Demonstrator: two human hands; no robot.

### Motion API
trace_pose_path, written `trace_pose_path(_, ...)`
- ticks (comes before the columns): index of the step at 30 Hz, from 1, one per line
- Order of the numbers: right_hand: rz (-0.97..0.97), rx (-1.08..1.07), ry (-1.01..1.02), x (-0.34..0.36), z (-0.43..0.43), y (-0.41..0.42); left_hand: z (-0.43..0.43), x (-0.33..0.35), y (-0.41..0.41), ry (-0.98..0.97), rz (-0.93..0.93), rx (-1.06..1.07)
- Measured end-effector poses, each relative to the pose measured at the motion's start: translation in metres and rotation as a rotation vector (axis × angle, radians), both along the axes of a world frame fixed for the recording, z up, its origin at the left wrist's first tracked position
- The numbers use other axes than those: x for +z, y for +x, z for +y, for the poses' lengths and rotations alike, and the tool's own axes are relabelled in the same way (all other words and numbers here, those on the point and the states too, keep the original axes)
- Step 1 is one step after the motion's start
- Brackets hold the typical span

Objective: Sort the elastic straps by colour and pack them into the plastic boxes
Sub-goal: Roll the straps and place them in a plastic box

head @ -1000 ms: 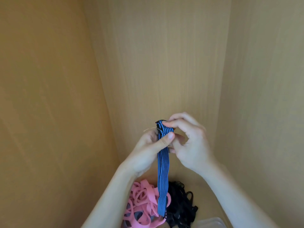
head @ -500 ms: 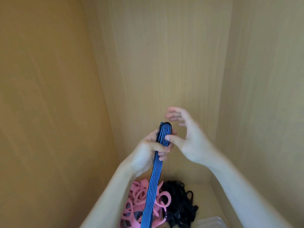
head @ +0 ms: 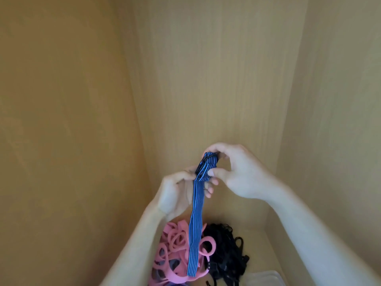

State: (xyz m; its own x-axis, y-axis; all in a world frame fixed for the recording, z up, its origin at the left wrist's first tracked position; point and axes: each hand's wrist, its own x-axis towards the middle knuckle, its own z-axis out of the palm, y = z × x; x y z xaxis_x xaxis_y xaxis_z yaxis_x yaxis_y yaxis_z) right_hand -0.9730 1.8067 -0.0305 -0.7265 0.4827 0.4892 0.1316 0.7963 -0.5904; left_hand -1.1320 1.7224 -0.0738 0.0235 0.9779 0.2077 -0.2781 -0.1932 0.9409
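A blue strap with dark stripes (head: 196,223) is held up in front of the wooden back wall. Its upper end is folded into a small bundle, and the rest hangs straight down. My left hand (head: 177,195) pinches the strap just under the fold. My right hand (head: 237,172) grips the folded top between thumb and fingers. Below the hands lie a heap of pink straps (head: 175,250) and, to its right, a heap of black straps (head: 224,252). A corner of a clear plastic box (head: 263,279) shows at the bottom right.
Wooden panels close in the space: a left wall (head: 61,141), a back wall (head: 216,79) and a right wall (head: 340,120). The strap heaps rest on the wooden floor at the bottom of the view.
My right hand, open beside the strap half a second ago, has closed on its folded top. The fold has grown thicker, and the hanging end now sits shorter over the pink heap.
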Motion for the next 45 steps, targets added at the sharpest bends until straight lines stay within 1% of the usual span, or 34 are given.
trace_pose_path(3,0.007,-0.01,-0.016,0.003,0.005,0.0,-0.003,-0.005,0.0,-0.006,-0.075,-0.036)
trace_pose_path(10,0.028,-0.026,-0.06,-0.002,0.013,0.003,-0.002,-0.01,0.02,-0.042,0.023,0.151)
trace_pose_path(14,0.021,-0.081,0.009,-0.009,0.011,0.004,0.0,-0.011,0.028,-0.069,0.06,0.198)
trace_pose_path(16,0.036,-0.108,0.075,-0.014,0.007,0.002,0.002,-0.011,0.032,-0.073,0.021,0.215)
trace_pose_path(18,0.046,-0.162,0.164,-0.02,0.001,0.001,0.003,-0.012,0.037,-0.063,-0.064,0.213)
trace_pose_path(22,0.047,-0.24,0.471,-0.033,-0.01,-0.001,-0.001,-0.015,0.039,0.004,-0.263,0.12)
trace_pose_path(23,0.038,-0.239,0.504,-0.036,-0.012,-0.001,-0.001,-0.017,0.036,0.01,-0.289,0.097)
trace_pose_path(29,-0.017,-0.214,0.487,-0.042,-0.022,-0.002,0.001,-0.016,0.029,-0.048,-0.35,0.055)
trace_pose_path(31,-0.065,-0.193,0.486,-0.044,-0.022,0.001,0.003,-0.014,0.026,-0.081,-0.395,0.097)
trace_pose_path(33,-0.098,-0.144,0.461,-0.047,-0.021,0.005,0.006,-0.014,0.023,-0.112,-0.425,0.185)
trace_pose_path(36,-0.026,-0.078,0.418,-0.053,-0.02,0.006,0.006,-0.017,0.019,-0.154,-0.362,0.279)
trace_pose_path(38,0.04,-0.102,0.426,-0.057,-0.019,0.002,0.007,-0.021,0.021,-0.175,-0.264,0.298)
trace_pose_path(40,0.065,-0.152,0.391,-0.06,-0.017,-0.003,0.008,-0.025,0.025,-0.176,-0.191,0.323)
trace_pose_path(42,0.052,-0.194,0.311,-0.062,-0.016,-0.004,0.007,-0.026,0.03,-0.17,-0.144,0.362)
trace_pose_path(45,-0.044,-0.197,0.218,-0.061,-0.016,-0.003,0.006,-0.027,0.033,-0.151,-0.071,0.409)
